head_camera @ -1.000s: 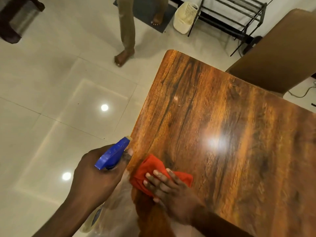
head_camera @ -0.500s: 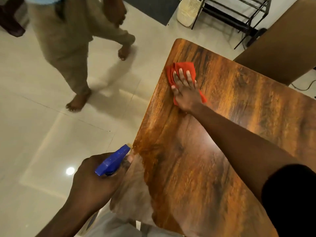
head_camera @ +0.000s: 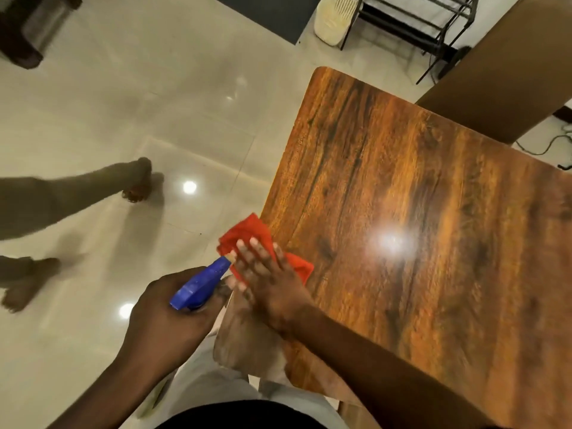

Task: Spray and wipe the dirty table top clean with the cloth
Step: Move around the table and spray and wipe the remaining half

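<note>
The glossy wood-grain table top (head_camera: pixel 418 212) fills the right half of the head view. My right hand (head_camera: pixel 266 274) lies flat with spread fingers on a red cloth (head_camera: pixel 247 233), pressing it on the table's near left edge; part of the cloth hangs past the edge. My left hand (head_camera: pixel 173 311) is off the table to the left, closed around a spray bottle with a blue nozzle (head_camera: pixel 201 284) that points toward the cloth. The bottle's body is mostly hidden under the hand.
A barefoot person's legs (head_camera: pixel 46 205) cross the tiled floor at the left. A brown chair back (head_camera: pixel 507 69) stands at the table's far right side. A black metal rack (head_camera: pixel 418 23) and a cream object (head_camera: pixel 335 20) sit beyond the table.
My right hand has dragged the red cloth from the table's far left corner back to the near left edge. The walking person has moved leftward. My left hand keeps holding the bottle.
</note>
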Available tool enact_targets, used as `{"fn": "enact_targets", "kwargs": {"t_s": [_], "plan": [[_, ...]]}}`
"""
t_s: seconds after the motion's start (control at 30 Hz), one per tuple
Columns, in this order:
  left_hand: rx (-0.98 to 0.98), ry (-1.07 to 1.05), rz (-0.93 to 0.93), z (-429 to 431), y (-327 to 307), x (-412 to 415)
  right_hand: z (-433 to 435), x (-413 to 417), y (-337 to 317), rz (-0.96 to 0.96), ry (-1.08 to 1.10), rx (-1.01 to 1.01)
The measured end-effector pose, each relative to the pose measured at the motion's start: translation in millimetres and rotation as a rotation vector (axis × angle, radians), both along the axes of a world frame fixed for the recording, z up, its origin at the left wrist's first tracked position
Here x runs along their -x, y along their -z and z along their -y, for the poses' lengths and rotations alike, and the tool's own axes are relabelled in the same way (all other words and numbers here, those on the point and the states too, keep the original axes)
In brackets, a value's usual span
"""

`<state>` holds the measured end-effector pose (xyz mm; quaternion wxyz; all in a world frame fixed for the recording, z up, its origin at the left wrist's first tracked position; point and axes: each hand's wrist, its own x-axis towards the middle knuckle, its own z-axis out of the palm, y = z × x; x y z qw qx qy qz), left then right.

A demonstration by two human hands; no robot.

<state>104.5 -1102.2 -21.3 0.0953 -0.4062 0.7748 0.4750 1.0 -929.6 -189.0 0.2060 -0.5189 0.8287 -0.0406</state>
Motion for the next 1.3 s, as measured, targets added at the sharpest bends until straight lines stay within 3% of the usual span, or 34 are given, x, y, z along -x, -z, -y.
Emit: {"fn": "enact_targets", "kwargs": {"t_s": [0.13, 0.3, 0.43, 0.6, 0.7, 0.83, 1.0, 1.17, 1.3], "plan": [[0.001, 0.041, -0.033, 0, -1, -3, -58, -65, -3, 0.018, -0.102, 0.001], [-0.009, 0.108, -0.060, 0, -2, -9, -133, -38, -16, -0.046, -0.027, -0.110], [-0.053, 0.090, -0.029, 3, -2, -16, -152, 37, -24, -0.105, 0.218, -0.187], [-0.019, 0.143, -0.038, 2, -5, -32, -99, 112, -28, 0.056, 0.591, -0.089], [0.014, 0.151, -0.024, -1, -1, -48, -52, 125, -23, 0.124, 0.703, -0.042], [0.031, 0.143, 0.039, -12, 2, -77, -13, 100, -16, 0.142, 0.543, -0.044], [0.052, 0.116, 0.097, -33, -8, -114, -9, -11, -3, 0.086, 0.260, -0.036], [0.048, 0.069, 0.090, -63, -19, -150, -45, -138, 5, 0.031, 0.109, -0.010], [0.051, 0.068, 0.032, -79, -24, -170, -105, -174, -5, 0.028, 0.082, -0.032]]}}
